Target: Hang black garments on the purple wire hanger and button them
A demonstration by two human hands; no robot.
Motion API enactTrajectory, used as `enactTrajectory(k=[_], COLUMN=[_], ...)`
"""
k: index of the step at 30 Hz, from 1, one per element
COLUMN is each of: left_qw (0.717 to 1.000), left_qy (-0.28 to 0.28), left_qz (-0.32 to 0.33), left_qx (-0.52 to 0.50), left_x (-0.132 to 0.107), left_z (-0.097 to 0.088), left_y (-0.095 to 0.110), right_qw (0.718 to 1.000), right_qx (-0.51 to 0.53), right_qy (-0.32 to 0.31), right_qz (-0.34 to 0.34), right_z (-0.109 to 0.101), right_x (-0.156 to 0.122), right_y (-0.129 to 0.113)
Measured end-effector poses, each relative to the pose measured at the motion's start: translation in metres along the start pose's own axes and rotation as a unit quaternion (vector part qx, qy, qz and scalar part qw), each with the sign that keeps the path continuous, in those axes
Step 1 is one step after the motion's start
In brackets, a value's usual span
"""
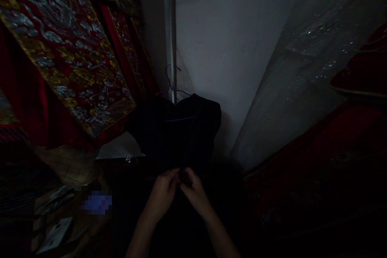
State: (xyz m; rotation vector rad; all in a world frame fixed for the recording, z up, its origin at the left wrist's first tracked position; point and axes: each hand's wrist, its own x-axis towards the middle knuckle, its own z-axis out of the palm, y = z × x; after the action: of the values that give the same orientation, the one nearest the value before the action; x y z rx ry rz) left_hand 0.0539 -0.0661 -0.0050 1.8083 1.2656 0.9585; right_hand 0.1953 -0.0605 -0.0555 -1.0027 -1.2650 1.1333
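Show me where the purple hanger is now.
In the head view, the purple hanger is slightly left of centre, its hook seen against the pale upright strip and its lower part within the black garment.

Left hand (164,187) and right hand (194,191) pinching dark garment (193,141), purple hanger (170,85), red embroidered cloth (71,54)

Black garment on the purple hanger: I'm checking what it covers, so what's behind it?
Behind the black garment, grey wall and a pale vertical strip show above it. Whatever lies directly behind the cloth, including any lower part of the strip, is covered.
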Motion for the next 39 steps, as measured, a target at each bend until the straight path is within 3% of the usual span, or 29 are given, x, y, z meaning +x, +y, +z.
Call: enactTrajectory(k=[4,7,12,15,20,27,31,35,39], left_qw=[1.000,0.993,0.945,0.920,0.914,0.874,0.877,0.921,0.944], left_qy=[0.019,0.025,0.026,0.054,0.116,0.190,0.184,0.117,0.092], left_qz=[-0.007,-0.017,-0.042,-0.062,-0.025,0.063,0.092,0.154,0.208], left_qx=[-0.024,-0.116,-0.324,-0.383,-0.388,-0.442,-0.435,-0.340,-0.238], left_x=[-0.006,-0.008,0.001,0.014,0.056,0.144,0.161,0.151,0.140], left_z=[-0.016,-0.014,0.004,0.008,-0.009,-0.055,-0.063,-0.060,-0.062], left_y=[0.001,0.002,0.010,0.019,0.048,0.110,0.127,0.122,0.111], right_qw=[0.997,0.996,0.998,0.995,0.981,0.964,0.957,0.969,0.978], right_qx=[-0.056,-0.064,-0.034,-0.070,-0.165,-0.237,-0.265,-0.228,-0.134], right_qy=[-0.048,-0.039,-0.017,0.020,0.053,0.083,0.068,-0.008,0.034], right_qz=[-0.026,-0.038,-0.053,-0.074,-0.087,-0.086,-0.098,-0.092,-0.159], right_z=[0.010,0.013,0.010,0.006,-0.006,-0.038,-0.056,-0.072,-0.069], right_x=[0.004,-0.001,-0.004,-0.002,0.001,0.001,0.006,0.035,0.085], right_y=[-0.009,-0.011,-0.014,-0.019,-0.010,0.041,0.055,0.025,-0.055])
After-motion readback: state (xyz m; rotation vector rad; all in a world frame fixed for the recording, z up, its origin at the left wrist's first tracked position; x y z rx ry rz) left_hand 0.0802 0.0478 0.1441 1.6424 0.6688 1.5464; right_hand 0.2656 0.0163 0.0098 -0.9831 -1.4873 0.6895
